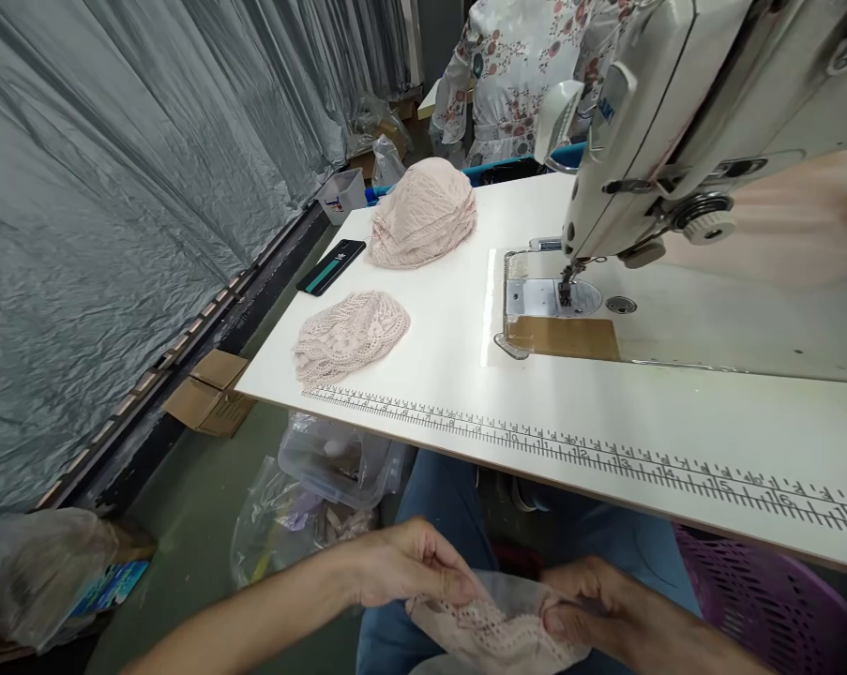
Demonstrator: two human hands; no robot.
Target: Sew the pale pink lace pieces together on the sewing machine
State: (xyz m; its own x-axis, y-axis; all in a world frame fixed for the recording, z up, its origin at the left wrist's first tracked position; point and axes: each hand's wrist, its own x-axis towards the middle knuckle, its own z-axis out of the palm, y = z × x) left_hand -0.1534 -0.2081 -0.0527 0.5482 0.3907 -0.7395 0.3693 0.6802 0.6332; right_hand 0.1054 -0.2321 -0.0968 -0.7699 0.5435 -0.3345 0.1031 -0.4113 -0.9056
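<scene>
Over my lap, in front of the table edge, a pale pink piece of lace fabric (pixel 500 630) with a sheer part is stretched between both hands. My left hand (pixel 423 567) pinches its upper left side between thumb and fingers. On the right side, my right hand (pixel 596 605) grips it with the thumb on top. The lower part of the fabric runs out of the picture. On the table lie a flat pink lace piece (pixel 353 336) and, behind it, a domed pile of pink lace pieces (pixel 424 214).
A sewing machine (pixel 627 169) stands on the right of the white table (pixel 451 347), which has a printed ruler along its front edge. A dark phone (pixel 331 267) lies at the left edge. A purple basket (pixel 767 600), plastic bin (pixel 342 459) and cardboard box (pixel 210 392) sit below. Another person (pixel 514 75) is behind.
</scene>
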